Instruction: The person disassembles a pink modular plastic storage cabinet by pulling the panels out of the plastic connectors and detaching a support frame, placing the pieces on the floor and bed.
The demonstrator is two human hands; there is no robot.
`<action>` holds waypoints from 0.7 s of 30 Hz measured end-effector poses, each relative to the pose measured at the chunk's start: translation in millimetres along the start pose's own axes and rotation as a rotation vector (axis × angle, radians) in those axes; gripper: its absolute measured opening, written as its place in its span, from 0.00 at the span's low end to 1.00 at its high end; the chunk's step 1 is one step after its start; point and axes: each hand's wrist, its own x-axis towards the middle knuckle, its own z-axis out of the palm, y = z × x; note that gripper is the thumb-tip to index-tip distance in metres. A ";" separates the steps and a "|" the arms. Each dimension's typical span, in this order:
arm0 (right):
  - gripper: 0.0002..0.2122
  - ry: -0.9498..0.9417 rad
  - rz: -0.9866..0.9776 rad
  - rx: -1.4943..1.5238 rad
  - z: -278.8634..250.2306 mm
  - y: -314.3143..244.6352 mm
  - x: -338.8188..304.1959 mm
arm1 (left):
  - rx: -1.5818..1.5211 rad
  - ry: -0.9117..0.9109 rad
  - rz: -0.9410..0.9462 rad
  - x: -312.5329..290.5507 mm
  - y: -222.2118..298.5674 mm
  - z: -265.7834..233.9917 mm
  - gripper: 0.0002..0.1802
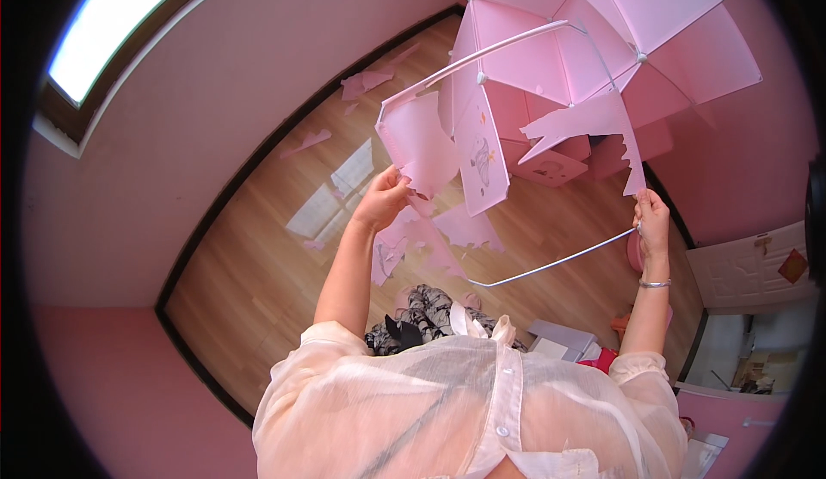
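Observation:
Between my hands is a square panel of thin metal wire [559, 262] with torn pink plastic sheet [422, 135] still on parts of it. My left hand [383, 199] is closed on the ragged plastic at the panel's left side. At the right side, my right hand [652, 219] grips the wire frame, just below a jagged strip of sheet [585, 123]. The panel's middle is torn out, and the near wire is bare. Behind it stands a pink panel storage rack [602, 23] with white connectors.
Torn pink scraps [469, 226] lie on the wood floor [249, 264] below my hands, with more scraps [366, 83] near the left wall. A bright window [120, 23] is at upper left. A white door [748, 272] and a grey-white box [561, 339] are to the right.

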 end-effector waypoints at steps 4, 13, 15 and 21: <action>0.13 -0.019 -0.094 -0.012 5.2 -20.8 -8.0 | 0.253 0.051 -0.047 -8.0 4.3 -13.4 0.15; 0.12 0.020 -0.220 -0.026 8.4 -52.8 -16.1 | 0.789 0.062 -0.099 -15.0 32.2 -31.2 0.08; 0.13 0.067 -0.239 -0.010 -7.4 -56.9 -12.2 | 0.912 0.206 -0.041 -23.6 36.5 -52.3 0.08; 0.11 0.140 -0.257 0.124 -22.6 -66.1 -5.5 | 1.227 0.279 -0.120 -24.5 5.4 -90.3 0.13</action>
